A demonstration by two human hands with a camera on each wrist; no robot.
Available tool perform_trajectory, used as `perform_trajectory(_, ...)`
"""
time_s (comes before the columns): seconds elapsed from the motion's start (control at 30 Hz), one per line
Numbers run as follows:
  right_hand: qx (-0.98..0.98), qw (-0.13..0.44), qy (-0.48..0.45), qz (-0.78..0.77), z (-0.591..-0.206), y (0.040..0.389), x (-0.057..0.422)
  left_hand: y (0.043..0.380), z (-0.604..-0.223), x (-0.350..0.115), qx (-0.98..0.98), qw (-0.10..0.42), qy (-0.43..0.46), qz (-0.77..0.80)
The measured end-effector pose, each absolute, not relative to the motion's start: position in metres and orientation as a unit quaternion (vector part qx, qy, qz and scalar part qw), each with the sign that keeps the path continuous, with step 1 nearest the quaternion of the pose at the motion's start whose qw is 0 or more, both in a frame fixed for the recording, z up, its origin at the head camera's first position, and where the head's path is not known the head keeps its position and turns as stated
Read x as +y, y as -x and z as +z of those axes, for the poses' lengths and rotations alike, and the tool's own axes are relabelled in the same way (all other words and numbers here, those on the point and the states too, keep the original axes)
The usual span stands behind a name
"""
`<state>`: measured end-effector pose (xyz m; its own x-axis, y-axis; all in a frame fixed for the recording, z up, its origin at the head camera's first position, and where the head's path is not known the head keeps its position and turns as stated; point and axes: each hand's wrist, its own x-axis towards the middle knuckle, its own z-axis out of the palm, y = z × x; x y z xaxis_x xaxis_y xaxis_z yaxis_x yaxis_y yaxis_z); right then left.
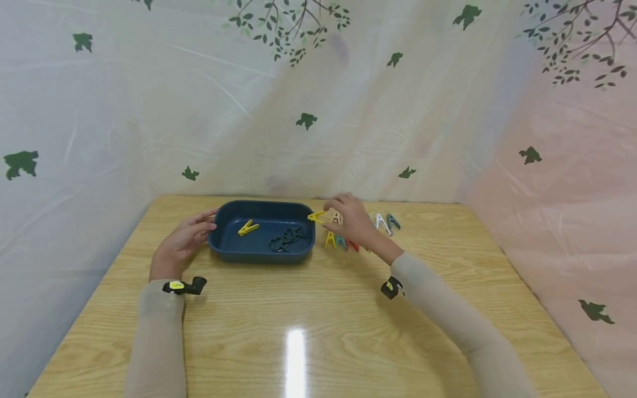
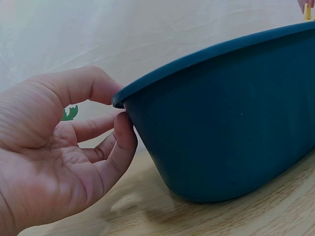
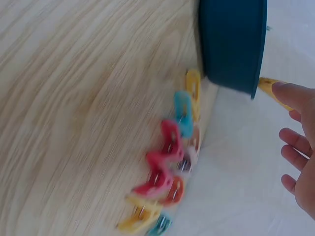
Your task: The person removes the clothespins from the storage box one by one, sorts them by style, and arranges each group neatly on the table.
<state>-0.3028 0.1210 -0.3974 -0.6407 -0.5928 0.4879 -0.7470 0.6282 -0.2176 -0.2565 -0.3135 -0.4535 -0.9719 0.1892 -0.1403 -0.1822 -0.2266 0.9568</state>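
A dark blue plastic basin (image 1: 261,257) sits on the wooden table. At its left end, my left hand (image 1: 184,240) holds the rim; the left wrist view shows the thumb at the rim's top and bent fingers (image 2: 125,140) against its underside. My right hand (image 1: 353,218) pinches a yellow clothespin (image 1: 316,216) between thumb and fingertips, level with the basin's right rim. Another yellow clothespin (image 1: 247,227) lies inside the basin, left of several dark pieces with rounded outlines (image 1: 286,239), whose kind is unclear. Under and beside the right hand, more clothespins are partly hidden.
Right of the basin, clothespins lie in rows: yellow (image 1: 330,239), blue (image 1: 340,241), red (image 1: 353,245), white (image 1: 382,223) and dark green (image 1: 393,221) ones. A pale curtain with leaf prints (image 1: 378,138) hangs behind the table (image 1: 239,326).
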Motion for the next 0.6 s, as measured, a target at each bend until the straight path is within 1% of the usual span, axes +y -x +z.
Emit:
perform_trajectory(0.27,-0.901,0.178,-0.335,0.210,-0.397,0.303,0.156,0.257,-0.452,-0.313,0.608,0.121,0.003,0.785)
perform_trajectory(0.6,-0.907,0.183,-0.327,0.194,-0.402,0.303,0.200,0.255,-0.452,-0.311,0.602,0.120,0.005,0.789)
